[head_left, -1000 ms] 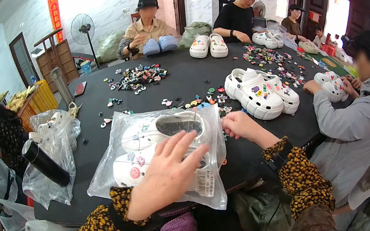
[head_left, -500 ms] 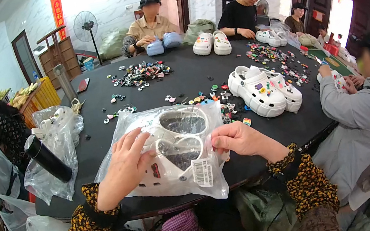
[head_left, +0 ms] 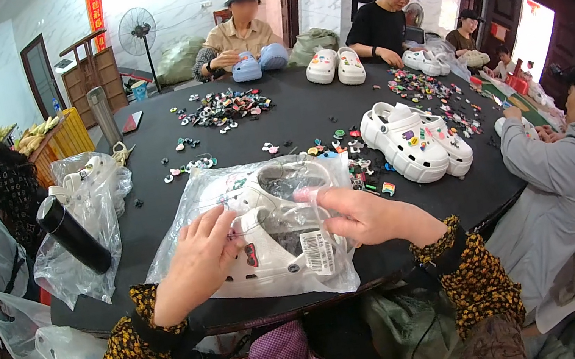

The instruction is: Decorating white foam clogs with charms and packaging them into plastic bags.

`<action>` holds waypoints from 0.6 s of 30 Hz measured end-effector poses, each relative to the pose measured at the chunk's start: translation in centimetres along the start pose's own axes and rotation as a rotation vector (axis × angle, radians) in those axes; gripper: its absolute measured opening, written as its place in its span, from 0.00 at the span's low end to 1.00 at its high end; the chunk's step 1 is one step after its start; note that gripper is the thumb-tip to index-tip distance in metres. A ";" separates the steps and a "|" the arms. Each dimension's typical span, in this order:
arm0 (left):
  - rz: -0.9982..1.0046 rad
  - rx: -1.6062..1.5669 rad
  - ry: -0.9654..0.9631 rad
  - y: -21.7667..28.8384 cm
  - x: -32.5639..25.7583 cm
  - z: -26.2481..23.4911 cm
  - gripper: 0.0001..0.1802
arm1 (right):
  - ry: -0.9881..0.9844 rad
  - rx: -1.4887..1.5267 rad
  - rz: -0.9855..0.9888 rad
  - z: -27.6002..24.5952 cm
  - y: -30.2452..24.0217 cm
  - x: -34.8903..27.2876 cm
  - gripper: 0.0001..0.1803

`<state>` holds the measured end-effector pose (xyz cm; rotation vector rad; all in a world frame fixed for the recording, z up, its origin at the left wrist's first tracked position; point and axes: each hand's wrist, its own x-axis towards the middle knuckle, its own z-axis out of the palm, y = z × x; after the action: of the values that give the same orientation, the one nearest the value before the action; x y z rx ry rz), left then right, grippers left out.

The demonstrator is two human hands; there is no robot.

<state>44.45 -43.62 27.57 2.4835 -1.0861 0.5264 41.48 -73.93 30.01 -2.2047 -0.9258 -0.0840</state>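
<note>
Hands, left (head_left: 198, 260) and right (head_left: 363, 216), grip white clogs (head_left: 271, 259) (bagged in clear plastic (head_left: 179, 221)).

Your work surface is a round black table (head_left: 292, 121). At your near edge lies a clear plastic bag (head_left: 175, 238) with white clogs (head_left: 263, 260) resting on it. To your left, a black cylindrical bottle (head_left: 72, 234) lies against a second clear bag (head_left: 88, 207). A pair of white platform clogs (head_left: 415, 141) stands to your right. Small coloured shoe charms (head_left: 225, 107) are scattered across the middle and far side. At the far rim sit a blue pair (head_left: 259, 63) and another white pair (head_left: 335, 67). A steel flask (head_left: 103, 116) stands at far left.
</note>
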 end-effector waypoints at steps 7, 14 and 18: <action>-0.010 -0.033 -0.055 0.4 0.0 -0.2 0.23 | -0.090 -0.004 0.174 -0.1 -0.8 2.5 0.25; -0.012 -0.034 -0.051 0.3 -0.1 0.2 0.23 | -0.141 -0.484 0.164 0.9 1.3 4.1 0.31; -0.002 -0.016 -0.036 0.4 -0.3 0.0 0.22 | -0.165 -0.619 0.168 1.3 1.3 5.2 0.28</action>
<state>43.95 -43.71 27.50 2.4889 -1.0967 0.4726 45.86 -70.63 29.91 -2.8915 -0.8767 -0.1239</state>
